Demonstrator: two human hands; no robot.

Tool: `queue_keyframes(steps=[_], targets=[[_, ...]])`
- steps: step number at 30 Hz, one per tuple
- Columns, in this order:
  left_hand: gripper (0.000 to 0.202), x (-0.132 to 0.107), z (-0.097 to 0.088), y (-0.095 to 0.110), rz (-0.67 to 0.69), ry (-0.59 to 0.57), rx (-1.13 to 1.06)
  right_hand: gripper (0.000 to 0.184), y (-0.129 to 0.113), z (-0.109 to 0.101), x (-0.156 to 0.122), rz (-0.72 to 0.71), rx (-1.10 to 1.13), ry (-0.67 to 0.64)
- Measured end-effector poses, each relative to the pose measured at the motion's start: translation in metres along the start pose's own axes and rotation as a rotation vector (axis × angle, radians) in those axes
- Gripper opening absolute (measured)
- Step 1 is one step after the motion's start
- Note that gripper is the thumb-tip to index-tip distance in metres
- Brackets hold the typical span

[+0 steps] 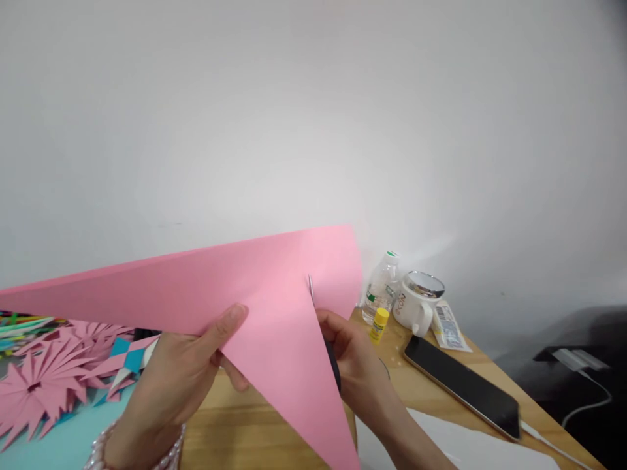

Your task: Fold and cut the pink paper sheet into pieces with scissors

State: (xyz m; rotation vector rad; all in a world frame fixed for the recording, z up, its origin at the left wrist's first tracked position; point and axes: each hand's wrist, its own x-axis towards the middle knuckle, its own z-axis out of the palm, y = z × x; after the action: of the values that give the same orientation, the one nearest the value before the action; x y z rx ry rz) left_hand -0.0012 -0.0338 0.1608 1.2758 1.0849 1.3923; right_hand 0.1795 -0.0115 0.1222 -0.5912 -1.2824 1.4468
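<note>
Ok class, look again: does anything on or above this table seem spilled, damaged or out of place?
Nothing stands out. The bottle and mug stand upright, with no visible spill. The cut in the pink paper is where the right hand is using scissors.

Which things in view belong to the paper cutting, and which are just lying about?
In the job:
- pink paper, in the left hand
- scissors, in the right hand

Lying about, as far as I can judge:
- bottle
- yellow stick
- mug
- packet
- phone
- white sheet
- pink cut-outs, perhaps related
</note>
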Motion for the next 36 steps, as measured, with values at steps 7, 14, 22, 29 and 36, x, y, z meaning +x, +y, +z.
queue_keyframes(steps=[7,14,22,29,36], targets=[[0.035,-0.004,0.001,0.002,-0.033,0.040,0.043,0.025,-0.001,0.001,0.000,-0.002,-0.015,0.009],[0.039,-0.003,0.000,0.001,-0.045,0.038,0.046,0.028,0.000,0.001,0.000,0.034,0.012,0.025],[0.041,-0.002,0.002,0.004,-0.049,0.006,0.049,0.028,0.003,0.000,0.000,0.055,0.024,0.029],[0.032,0.000,0.007,0.001,-0.035,0.022,0.006,0.025,0.006,-0.002,0.003,0.029,-0.017,0.050],[0.021,0.013,0.007,-0.014,-0.104,-0.008,-0.059,0.025,0.014,-0.010,0.010,0.036,-0.057,0.076]])
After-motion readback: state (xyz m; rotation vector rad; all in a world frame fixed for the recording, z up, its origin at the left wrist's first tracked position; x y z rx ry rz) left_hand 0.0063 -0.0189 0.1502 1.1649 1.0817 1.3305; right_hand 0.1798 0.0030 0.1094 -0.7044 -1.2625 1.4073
